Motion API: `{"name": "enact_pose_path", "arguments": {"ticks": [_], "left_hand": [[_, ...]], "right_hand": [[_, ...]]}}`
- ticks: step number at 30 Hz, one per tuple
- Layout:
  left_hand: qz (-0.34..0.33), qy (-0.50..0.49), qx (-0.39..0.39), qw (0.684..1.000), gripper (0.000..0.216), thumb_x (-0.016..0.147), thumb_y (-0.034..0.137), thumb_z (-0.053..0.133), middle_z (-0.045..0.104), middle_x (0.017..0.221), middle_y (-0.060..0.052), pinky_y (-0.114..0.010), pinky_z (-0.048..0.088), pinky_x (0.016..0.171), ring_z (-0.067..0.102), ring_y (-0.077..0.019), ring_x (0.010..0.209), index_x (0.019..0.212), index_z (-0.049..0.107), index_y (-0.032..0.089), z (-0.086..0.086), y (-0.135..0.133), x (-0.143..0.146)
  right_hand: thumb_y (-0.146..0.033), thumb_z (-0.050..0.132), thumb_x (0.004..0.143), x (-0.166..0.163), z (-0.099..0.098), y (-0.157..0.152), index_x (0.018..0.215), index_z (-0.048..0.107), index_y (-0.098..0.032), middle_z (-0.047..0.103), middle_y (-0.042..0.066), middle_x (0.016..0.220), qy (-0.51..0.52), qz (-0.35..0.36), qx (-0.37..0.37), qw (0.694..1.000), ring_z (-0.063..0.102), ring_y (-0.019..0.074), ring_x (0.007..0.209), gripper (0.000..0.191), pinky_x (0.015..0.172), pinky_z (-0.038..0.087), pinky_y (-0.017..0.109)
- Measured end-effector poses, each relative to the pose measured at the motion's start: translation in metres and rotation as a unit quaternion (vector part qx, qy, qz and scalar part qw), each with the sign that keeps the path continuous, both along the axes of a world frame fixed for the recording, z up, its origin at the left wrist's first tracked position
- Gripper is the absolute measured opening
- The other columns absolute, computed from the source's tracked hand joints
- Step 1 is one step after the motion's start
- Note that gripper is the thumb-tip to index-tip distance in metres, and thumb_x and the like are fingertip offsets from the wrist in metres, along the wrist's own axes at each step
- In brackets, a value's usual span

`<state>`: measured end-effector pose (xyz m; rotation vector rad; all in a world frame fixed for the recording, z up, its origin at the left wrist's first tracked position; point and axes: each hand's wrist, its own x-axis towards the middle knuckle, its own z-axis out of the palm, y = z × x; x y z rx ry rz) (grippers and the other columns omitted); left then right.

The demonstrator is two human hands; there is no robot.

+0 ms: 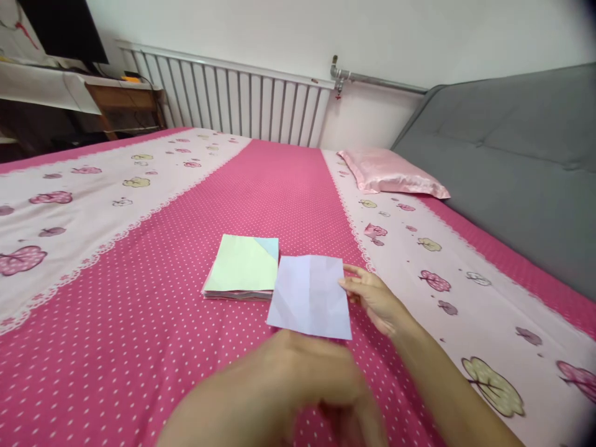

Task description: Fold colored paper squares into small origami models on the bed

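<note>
A creased, pale lilac square of paper (311, 295) is tilted just above the pink bedspread. My right hand (372, 295) pinches it at the right edge between thumb and fingers. Close to the camera, my left hand (284, 385) is blurred, in front of the paper's lower edge; its fingers curl downward and their tips are not clear. Left of the lilac sheet lies a stack of square coloured paper (242, 264), with a pale green sheet on top and a light blue corner showing beneath it.
All this is on a bed with a pink dotted, tree-printed bedspread (279, 180). A pink satin pillow (393, 171) lies by the grey headboard (503, 136). Behind stands a white radiator (233, 93) with a pipe. A desk (123, 102) with a black monitor (63, 31) is at far left.
</note>
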<state>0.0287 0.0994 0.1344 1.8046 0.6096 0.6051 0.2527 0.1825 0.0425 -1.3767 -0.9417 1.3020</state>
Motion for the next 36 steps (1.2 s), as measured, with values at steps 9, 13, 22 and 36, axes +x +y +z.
{"name": "enact_pose_path", "arguments": {"ticks": [9, 13, 22, 36], "left_hand": [[0.146, 0.189, 0.234, 0.943, 0.041, 0.088, 0.021, 0.031, 0.039, 0.136, -0.013, -0.04, 0.029, 0.103, 0.034, -0.0225, 0.126, 0.126, 0.043, 0.012, -0.097, 0.061, 0.095], [0.164, 0.321, 0.306, 0.881, 0.048, 0.088, 0.023, 0.031, 0.029, 0.142, -0.013, -0.044, 0.019, 0.108, 0.018, -0.0253, 0.133, 0.133, 0.032, 0.006, -0.148, 0.075, 0.107], [0.171, 0.384, 0.358, 0.834, 0.055, 0.086, 0.029, 0.032, 0.023, 0.144, -0.013, -0.043, 0.016, 0.109, 0.015, -0.0258, 0.134, 0.136, 0.027, 0.008, -0.164, 0.072, 0.103], [0.151, 0.398, 0.342, 0.838, 0.054, 0.086, 0.023, 0.026, 0.027, 0.143, -0.012, -0.041, 0.018, 0.108, 0.018, -0.0232, 0.133, 0.137, 0.025, 0.007, -0.159, 0.078, 0.096]], "right_hand": [[-0.029, 0.065, 0.06, 0.035, -0.052, -0.013, 0.114, 0.041, -0.015, 0.055, -0.006, 0.059, -0.13, -0.057, 0.028, 0.989, 0.054, 0.0138, 0.054, 0.06, 0.054, 0.041, 0.026], [-0.029, 0.058, 0.068, 0.041, -0.062, -0.012, 0.119, 0.039, -0.013, 0.061, 0.001, 0.074, -0.281, -0.063, 0.052, 0.956, 0.058, 0.0158, 0.063, 0.057, 0.064, 0.047, 0.031], [-0.037, 0.034, 0.09, -0.016, -0.035, -0.034, 0.138, 0.025, -0.017, 0.031, 0.007, 0.142, -0.425, 0.158, 0.255, 0.854, 0.025, 0.0179, 0.131, 0.053, 0.108, 0.023, 0.037], [-0.048, 0.011, 0.091, -0.005, -0.068, -0.017, 0.141, 0.011, -0.017, 0.014, 0.003, 0.147, -0.536, 0.184, 0.131, 0.813, 0.003, 0.018, 0.136, 0.059, 0.11, 0.008, 0.043]]}}
